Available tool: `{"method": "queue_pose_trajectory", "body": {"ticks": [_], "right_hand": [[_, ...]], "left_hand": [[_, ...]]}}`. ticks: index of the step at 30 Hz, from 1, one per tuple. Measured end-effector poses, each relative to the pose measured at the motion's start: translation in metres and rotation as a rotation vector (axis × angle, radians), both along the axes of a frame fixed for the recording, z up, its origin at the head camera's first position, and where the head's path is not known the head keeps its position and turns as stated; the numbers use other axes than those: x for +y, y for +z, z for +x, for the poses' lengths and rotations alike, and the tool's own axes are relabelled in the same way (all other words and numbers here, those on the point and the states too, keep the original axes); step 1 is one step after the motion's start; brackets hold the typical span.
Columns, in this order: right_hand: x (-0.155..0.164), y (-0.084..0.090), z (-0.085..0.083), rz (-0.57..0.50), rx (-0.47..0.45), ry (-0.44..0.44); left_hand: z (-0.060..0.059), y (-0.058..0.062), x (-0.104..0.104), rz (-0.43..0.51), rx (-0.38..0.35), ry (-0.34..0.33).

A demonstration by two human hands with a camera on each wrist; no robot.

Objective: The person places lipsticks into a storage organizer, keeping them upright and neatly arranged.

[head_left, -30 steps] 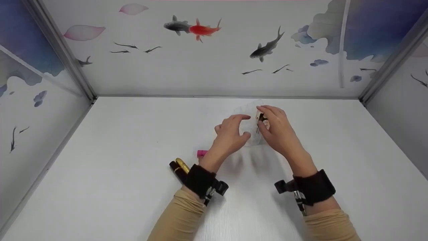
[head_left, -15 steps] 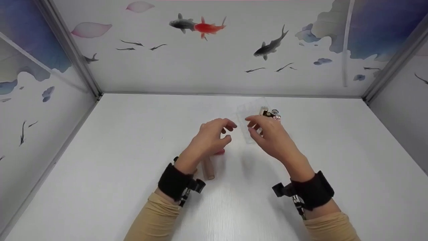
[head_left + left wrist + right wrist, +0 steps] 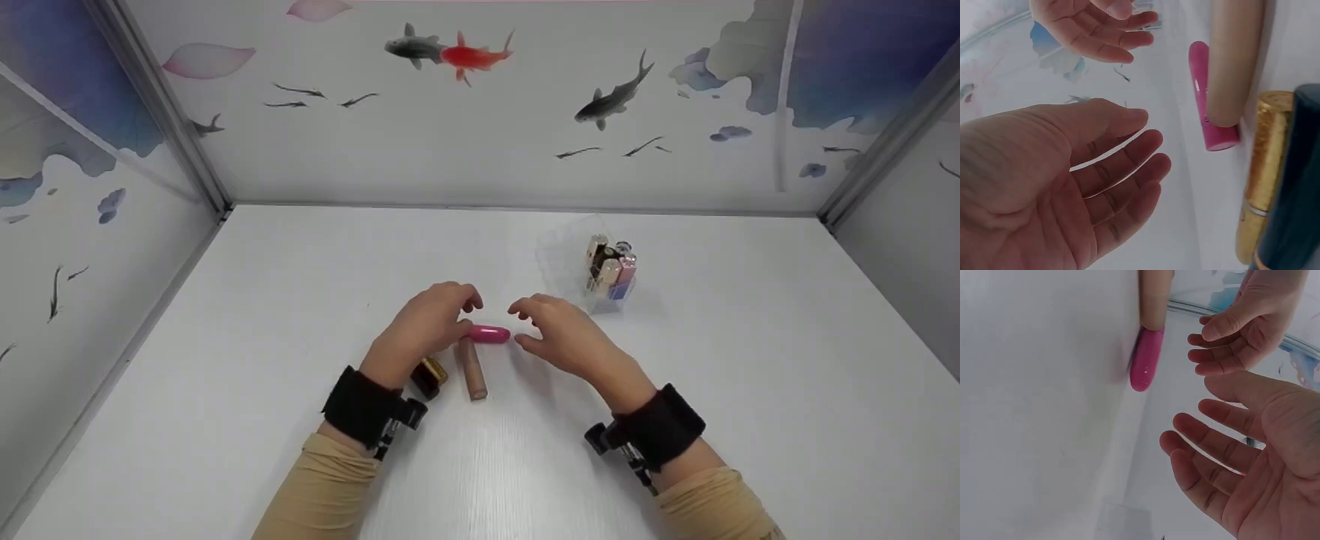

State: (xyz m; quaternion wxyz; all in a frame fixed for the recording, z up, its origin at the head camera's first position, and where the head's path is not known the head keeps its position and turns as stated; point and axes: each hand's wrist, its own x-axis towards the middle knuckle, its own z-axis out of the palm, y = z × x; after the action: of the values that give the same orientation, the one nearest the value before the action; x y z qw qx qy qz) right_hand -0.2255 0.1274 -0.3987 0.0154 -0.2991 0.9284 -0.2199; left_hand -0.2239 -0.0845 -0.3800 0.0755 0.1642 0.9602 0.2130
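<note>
A pink lipstick tube [image 3: 489, 334] lies on the white table between my two hands. My left hand [image 3: 459, 309] hovers at its left end, fingers loosely curved and holding nothing [image 3: 1129, 152]. At the tube's right end my right hand [image 3: 525, 326] is open too, palm facing the left hand [image 3: 1213, 439]. A beige tube [image 3: 472, 367] lies just in front of the pink one, its end touching it [image 3: 1235, 56]. Beside my left wrist lie a gold tube [image 3: 433, 369] and a dark tube [image 3: 1297, 185].
A clear plastic organiser [image 3: 559, 251] stands behind and to the right of my hands, with several lipsticks [image 3: 609, 268] upright in its right side. Walls painted with fish enclose the white table [image 3: 750, 360] on three sides.
Both hands have drawn back from the clear organiser toward me and now flank the pink tube. The lipsticks in the organiser are uncovered.
</note>
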Motion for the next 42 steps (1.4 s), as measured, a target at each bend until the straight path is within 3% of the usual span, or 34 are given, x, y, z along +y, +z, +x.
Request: {"method": "queue_pose_trajectory", "body": {"ticks": [4,12,19,26,36,42], "right_hand": [[-0.009,-0.009,-0.005,0.062,0.002,-0.012],[-0.018,-0.016,-0.011,0.043,-0.024,0.025],[-0.021,-0.017,-0.012,0.056,-0.009,0.075],[-0.023,-0.019,-0.014,0.064,0.076,0.146],[-0.021,-0.018,-0.014,0.049,0.096,0.126],[-0.015,-0.016,-0.017,0.019,0.086,0.111]], "left_hand": [[-0.005,-0.009,0.002,-0.02,-0.021,0.007],[-0.008,-0.021,0.006,-0.01,-0.045,-0.029],[-0.008,-0.023,0.01,-0.015,-0.031,-0.053],[-0.009,-0.026,0.012,-0.015,0.006,-0.072],[-0.01,-0.026,0.013,0.037,0.015,-0.122],[-0.01,-0.022,0.015,0.028,0.061,-0.123]]}}
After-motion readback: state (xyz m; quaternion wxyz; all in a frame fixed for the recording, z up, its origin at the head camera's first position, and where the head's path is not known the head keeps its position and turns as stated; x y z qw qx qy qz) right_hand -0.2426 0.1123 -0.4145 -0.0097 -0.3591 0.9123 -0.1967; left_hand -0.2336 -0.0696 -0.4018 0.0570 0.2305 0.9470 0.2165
